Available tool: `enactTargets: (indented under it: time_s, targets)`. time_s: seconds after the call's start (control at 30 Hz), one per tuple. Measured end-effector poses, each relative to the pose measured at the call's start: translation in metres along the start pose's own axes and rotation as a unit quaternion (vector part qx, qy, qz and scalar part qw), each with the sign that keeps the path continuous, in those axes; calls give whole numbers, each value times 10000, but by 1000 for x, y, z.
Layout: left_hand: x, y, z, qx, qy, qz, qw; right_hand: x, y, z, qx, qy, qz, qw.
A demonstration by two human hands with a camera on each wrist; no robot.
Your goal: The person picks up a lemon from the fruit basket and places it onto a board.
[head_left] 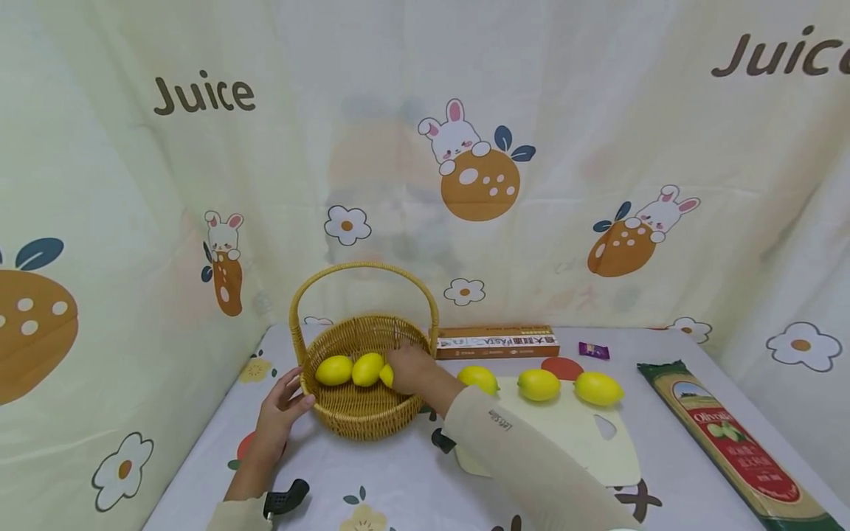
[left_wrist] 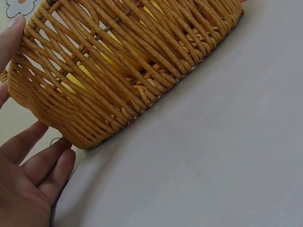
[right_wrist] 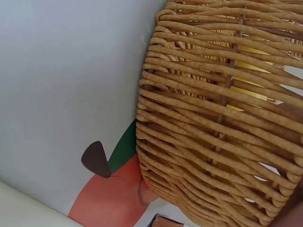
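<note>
My left hand [head_left: 282,409] holds the left side of a yellow wicker basket [head_left: 361,424], thumb and fingers near its rim. Two lemons, a left one [head_left: 334,370] and a middle one [head_left: 368,369], lie inside. Reaching over the basket's right side, my right hand [head_left: 410,366] grips another lemon [head_left: 387,375], mostly covered by the hand. In the left wrist view the fingers [left_wrist: 49,165] touch the woven wall [left_wrist: 118,61], and yellow shows through the gaps. The right wrist view has the basket's side [right_wrist: 213,109] close up; the right hand is mostly hidden behind it.
Three lemons [head_left: 539,385] sit in a row along the back of a pale cutting board [head_left: 551,442]. Behind them lies a pasta box [head_left: 498,343]. A small purple packet [head_left: 594,350] and a long green-and-red Olivoila package [head_left: 737,442] are to the right.
</note>
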State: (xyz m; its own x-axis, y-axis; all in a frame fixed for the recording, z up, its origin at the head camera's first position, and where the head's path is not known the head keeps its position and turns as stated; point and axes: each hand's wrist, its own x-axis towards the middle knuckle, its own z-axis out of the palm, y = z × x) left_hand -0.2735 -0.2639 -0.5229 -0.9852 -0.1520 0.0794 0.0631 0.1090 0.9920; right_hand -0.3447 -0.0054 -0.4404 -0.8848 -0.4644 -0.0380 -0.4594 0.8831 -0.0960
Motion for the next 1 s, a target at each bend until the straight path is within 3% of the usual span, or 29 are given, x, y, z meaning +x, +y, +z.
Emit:
enactTargets:
  time_s: [0.4,1.0]
  targets:
    - [-3,1,2,32,47,-20,10000,-5,-1,-3,-181,0,-107,9998]
    - [-2,1,1,86,-47,26,9999,-26,-4,-12,999,453,-232,9937]
